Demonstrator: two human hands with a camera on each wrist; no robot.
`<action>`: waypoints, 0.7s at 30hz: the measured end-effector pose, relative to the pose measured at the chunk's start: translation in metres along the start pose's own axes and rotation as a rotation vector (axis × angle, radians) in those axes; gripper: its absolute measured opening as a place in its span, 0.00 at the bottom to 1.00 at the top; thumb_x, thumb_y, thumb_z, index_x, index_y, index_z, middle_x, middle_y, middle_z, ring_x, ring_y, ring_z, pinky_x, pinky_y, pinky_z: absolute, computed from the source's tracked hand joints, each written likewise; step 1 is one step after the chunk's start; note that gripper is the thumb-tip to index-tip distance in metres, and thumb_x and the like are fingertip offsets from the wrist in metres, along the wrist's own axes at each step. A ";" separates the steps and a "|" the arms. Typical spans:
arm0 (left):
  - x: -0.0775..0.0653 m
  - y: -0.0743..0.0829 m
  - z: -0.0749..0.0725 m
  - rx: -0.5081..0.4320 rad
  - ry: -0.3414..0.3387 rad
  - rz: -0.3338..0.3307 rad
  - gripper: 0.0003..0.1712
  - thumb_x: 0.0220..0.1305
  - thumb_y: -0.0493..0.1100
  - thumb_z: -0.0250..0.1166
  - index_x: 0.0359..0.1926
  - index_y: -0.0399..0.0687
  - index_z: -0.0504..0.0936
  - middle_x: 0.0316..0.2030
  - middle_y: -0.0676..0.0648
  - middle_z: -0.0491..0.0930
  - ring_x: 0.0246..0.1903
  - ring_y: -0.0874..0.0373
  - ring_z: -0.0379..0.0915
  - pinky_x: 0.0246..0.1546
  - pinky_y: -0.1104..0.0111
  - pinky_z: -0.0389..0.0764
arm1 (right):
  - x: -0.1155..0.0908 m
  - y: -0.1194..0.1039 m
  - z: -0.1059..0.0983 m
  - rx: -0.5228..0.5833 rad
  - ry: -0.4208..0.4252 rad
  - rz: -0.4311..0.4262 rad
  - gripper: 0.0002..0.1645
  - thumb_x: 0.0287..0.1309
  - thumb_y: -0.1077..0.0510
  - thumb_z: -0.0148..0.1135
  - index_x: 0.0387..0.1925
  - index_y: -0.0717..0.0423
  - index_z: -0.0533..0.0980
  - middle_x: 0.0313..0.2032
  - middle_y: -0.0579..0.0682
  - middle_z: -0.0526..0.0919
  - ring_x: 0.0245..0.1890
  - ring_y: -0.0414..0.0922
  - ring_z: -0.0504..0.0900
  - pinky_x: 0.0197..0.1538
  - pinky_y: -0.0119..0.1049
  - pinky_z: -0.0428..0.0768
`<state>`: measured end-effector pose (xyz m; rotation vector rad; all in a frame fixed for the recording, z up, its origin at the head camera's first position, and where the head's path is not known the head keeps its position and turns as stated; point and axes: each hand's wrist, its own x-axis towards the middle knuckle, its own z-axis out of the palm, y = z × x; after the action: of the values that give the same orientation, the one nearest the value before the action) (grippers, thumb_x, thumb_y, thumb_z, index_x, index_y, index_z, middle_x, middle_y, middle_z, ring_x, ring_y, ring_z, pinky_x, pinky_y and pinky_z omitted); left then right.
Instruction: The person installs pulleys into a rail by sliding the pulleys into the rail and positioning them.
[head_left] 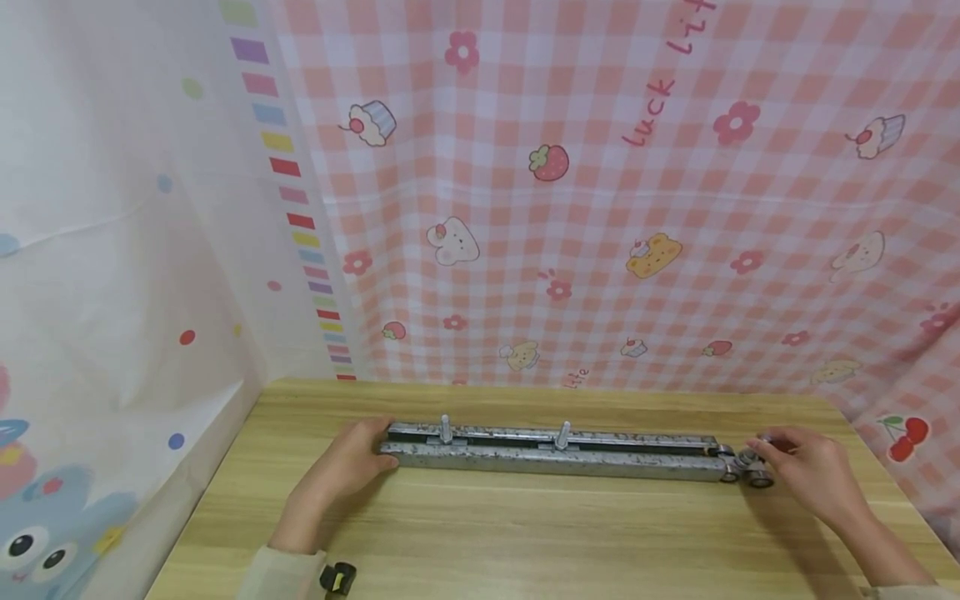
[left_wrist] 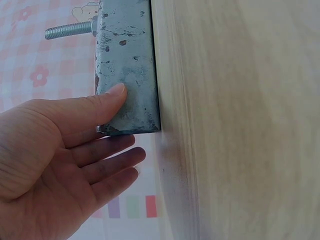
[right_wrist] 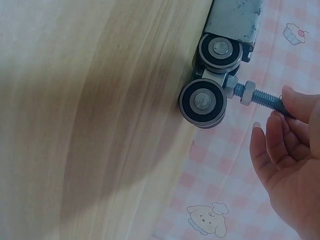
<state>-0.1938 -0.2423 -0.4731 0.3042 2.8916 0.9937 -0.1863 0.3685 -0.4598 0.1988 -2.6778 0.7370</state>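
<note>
A long grey metal track rail (head_left: 555, 457) with worn paint lies across the table, its slot facing up. Two threaded bolts (head_left: 446, 429) stand up out of the slot. My left hand (head_left: 358, 457) grips the rail's left end, thumb on the near face and fingers around the end; the left wrist view shows the thumb (left_wrist: 112, 97) on the metal. At the right end a wheeled roller carriage (right_wrist: 202, 101) sits partly out of the rail, some wheels outside. My right hand (head_left: 813, 471) pinches the tip of its threaded bolt (right_wrist: 265, 99), which carries nuts.
The wooden table (head_left: 525, 533) extends toward me in front of the rail. Behind it hangs a pink checked cloth (head_left: 600, 292), and a white printed cloth (head_left: 135, 292) hangs on the left. A black strap piece (head_left: 338, 577) shows at the left sleeve.
</note>
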 end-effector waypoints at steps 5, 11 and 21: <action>0.000 -0.001 0.000 -0.003 -0.001 -0.003 0.32 0.62 0.31 0.75 0.66 0.28 0.77 0.62 0.32 0.79 0.65 0.36 0.73 0.66 0.44 0.75 | 0.000 -0.002 0.001 -0.012 0.006 -0.004 0.04 0.63 0.64 0.73 0.36 0.64 0.86 0.26 0.51 0.87 0.22 0.29 0.76 0.19 0.30 0.73; 0.000 -0.001 0.001 0.002 0.009 0.010 0.31 0.61 0.31 0.75 0.64 0.28 0.78 0.61 0.32 0.81 0.63 0.37 0.75 0.65 0.44 0.76 | 0.002 -0.003 0.002 -0.016 -0.019 0.009 0.06 0.66 0.62 0.72 0.36 0.63 0.86 0.26 0.50 0.87 0.21 0.31 0.75 0.19 0.31 0.72; 0.000 0.001 0.000 0.004 0.011 0.013 0.31 0.61 0.31 0.75 0.65 0.27 0.77 0.61 0.32 0.80 0.64 0.36 0.75 0.65 0.44 0.75 | 0.005 -0.004 0.006 0.007 0.045 -0.049 0.03 0.59 0.65 0.76 0.33 0.60 0.86 0.26 0.50 0.87 0.22 0.27 0.75 0.20 0.26 0.72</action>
<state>-0.1934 -0.2420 -0.4724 0.3197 2.9048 0.9953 -0.1915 0.3612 -0.4612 0.2462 -2.6186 0.7271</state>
